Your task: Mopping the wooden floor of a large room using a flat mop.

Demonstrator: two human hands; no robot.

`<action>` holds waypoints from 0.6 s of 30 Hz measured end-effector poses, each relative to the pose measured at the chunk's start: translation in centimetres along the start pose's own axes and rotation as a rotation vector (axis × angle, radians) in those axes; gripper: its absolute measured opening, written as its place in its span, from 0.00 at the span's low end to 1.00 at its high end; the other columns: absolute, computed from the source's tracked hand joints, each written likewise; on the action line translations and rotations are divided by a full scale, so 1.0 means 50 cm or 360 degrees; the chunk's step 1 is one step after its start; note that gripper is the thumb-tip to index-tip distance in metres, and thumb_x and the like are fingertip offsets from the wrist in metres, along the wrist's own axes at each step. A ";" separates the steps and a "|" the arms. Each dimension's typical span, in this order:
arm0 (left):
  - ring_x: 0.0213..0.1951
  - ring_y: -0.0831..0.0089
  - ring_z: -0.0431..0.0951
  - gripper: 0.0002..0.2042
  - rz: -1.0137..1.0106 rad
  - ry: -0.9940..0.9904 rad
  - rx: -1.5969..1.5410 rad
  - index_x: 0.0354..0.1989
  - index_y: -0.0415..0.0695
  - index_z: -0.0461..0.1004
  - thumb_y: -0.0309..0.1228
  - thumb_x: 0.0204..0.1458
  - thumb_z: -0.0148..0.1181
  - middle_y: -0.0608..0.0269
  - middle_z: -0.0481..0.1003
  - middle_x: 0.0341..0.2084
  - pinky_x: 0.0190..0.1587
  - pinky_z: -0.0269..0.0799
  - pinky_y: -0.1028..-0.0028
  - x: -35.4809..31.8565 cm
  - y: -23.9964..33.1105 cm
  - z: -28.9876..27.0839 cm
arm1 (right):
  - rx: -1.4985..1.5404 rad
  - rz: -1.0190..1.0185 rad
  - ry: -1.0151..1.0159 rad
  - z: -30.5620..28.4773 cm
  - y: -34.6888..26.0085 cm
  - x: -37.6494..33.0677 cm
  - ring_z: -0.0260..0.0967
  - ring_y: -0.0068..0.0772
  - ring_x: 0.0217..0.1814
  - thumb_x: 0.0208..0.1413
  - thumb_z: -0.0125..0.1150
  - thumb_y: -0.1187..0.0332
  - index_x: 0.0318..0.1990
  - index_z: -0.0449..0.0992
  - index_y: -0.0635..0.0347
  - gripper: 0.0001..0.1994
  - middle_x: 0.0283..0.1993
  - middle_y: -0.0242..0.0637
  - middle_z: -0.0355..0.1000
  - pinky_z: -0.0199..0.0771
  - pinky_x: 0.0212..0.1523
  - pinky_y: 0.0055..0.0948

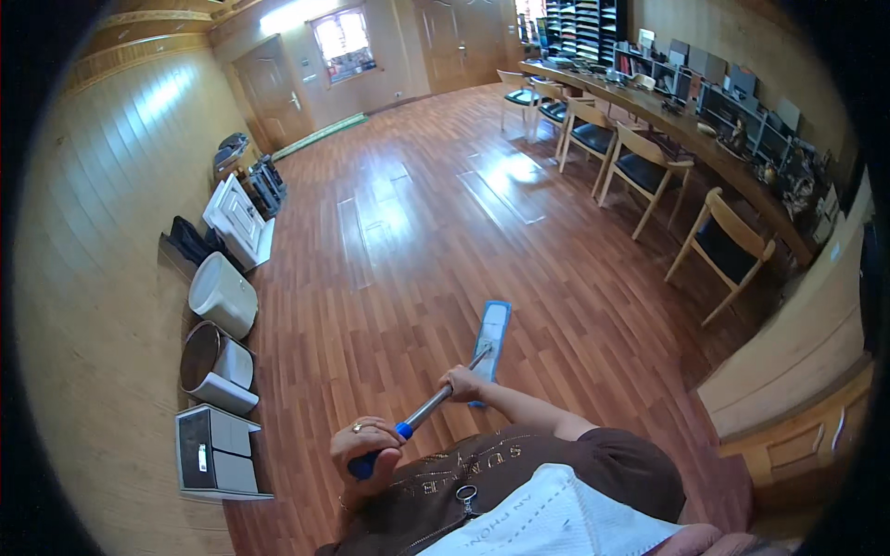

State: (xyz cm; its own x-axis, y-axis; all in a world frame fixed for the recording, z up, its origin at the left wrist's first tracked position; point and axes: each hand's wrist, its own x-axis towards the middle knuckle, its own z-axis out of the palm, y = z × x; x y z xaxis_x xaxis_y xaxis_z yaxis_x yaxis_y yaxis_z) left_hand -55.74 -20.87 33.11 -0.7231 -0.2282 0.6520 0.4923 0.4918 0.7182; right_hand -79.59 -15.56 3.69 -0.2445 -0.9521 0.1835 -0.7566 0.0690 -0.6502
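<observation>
A flat mop slants across the front of my body, its blue-edged pale head (pixel 492 326) lying on the wood floor ahead. My left hand (pixel 364 447) is closed round the dark blue grip at the top end of the metal mop handle (pixel 429 408); a ring shows on one finger. Farther down the pole, close to the mop head, my right hand (pixel 461 383) wraps around the shaft. My right forearm reaches in from the right, and part of the mop head's near end is hidden behind it.
Along the left wall stand a grey-white cabinet (pixel 235 463), a round white bin (pixel 228 295) and a leaning white panel (pixel 243 218). Several wooden chairs (pixel 732 236) line a long cluttered desk (pixel 681 120) on the right. A wooden door (pixel 816 431) is at the near right.
</observation>
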 end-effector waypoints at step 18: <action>0.31 0.65 0.77 0.10 -0.0311 -0.0516 -0.0772 0.24 0.38 0.75 0.32 0.50 0.61 0.60 0.75 0.18 0.39 0.71 0.68 -0.070 -0.049 0.003 | -0.0320 0.0744 0.0385 0.013 -0.019 -0.337 0.72 0.51 0.29 0.35 0.61 0.60 0.17 0.71 0.54 0.09 0.22 0.44 0.71 0.69 0.29 0.47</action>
State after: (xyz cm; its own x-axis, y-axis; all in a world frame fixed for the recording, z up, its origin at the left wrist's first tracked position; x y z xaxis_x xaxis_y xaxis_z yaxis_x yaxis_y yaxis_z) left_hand -54.46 -21.15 29.02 -0.8952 0.0291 0.4448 0.4453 0.0111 0.8953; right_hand -74.35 0.20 0.73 -0.6956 -0.7129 0.0890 -0.6293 0.5449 -0.5541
